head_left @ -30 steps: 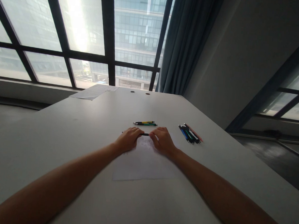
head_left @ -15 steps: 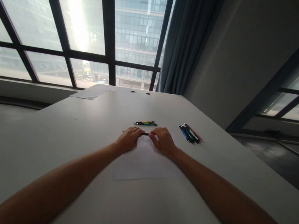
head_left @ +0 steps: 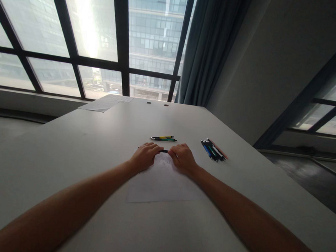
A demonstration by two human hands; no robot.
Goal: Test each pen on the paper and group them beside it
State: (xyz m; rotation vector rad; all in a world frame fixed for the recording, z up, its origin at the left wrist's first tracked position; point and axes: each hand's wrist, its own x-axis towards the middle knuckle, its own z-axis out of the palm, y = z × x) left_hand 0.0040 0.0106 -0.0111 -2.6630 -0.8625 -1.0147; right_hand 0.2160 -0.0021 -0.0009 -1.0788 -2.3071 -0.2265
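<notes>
A dark pen [head_left: 164, 151] lies crosswise between my hands, just above a sheet of white paper [head_left: 158, 186] with faint marks near its top. My left hand [head_left: 145, 155] is closed on the pen's left part, whose tip pokes out past the fingers. On the other end, my right hand [head_left: 183, 157] pinches the pen between thumb and fingers. Both hands cover much of it. Just beyond them lie a yellow-and-black pen [head_left: 164, 137] and a green-and-black pen [head_left: 167, 139], side by side.
To the right is a group of several pens [head_left: 214, 150] in blue, green, black and reddish colours. More paper [head_left: 100, 104] lies at the far left of the white table [head_left: 114, 229]. Two round dark inserts sit near its far edge. Windows and a curtain [head_left: 208, 48] stand behind.
My right hand's thumb and fingers have closed in more tightly on the pen. Everything else stays nearly where it was.
</notes>
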